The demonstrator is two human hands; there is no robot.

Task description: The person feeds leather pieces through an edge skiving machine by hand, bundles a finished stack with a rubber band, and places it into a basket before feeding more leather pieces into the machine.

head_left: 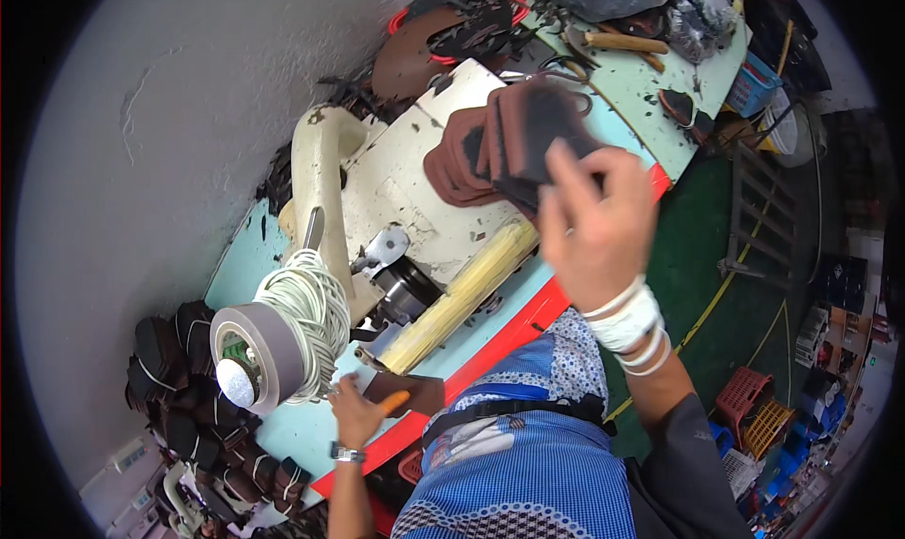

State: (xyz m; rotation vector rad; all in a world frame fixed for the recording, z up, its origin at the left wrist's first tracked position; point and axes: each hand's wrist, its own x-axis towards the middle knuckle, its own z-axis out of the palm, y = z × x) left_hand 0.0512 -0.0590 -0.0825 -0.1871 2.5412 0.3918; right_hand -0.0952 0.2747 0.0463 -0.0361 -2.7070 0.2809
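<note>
My right hand point(599, 223), with white cord looped round its wrist, is over a stack of brown pieces point(462, 157). Its fingers look apart but are blurred by motion, beside a dark-faced piece point(545, 124) that is also blurred. Low on the left, my left hand point(353, 416) is at a flat brown leather-like piece point(424, 395) on the table edge. An orange finger-shaped cover or object point(393, 402) lies across that piece from the hand. The left fingers are partly hidden by it, and they seem closed on the piece's edge.
A cream sewing machine point(316, 162) carries a coil of white cord point(302, 303) and a tape roll point(255, 355). A yellowish rod point(462, 298) lies along the red table edge point(509, 350). Bundled dark pieces point(217, 416) are piled left; a hammer point(622, 42) lies at the back.
</note>
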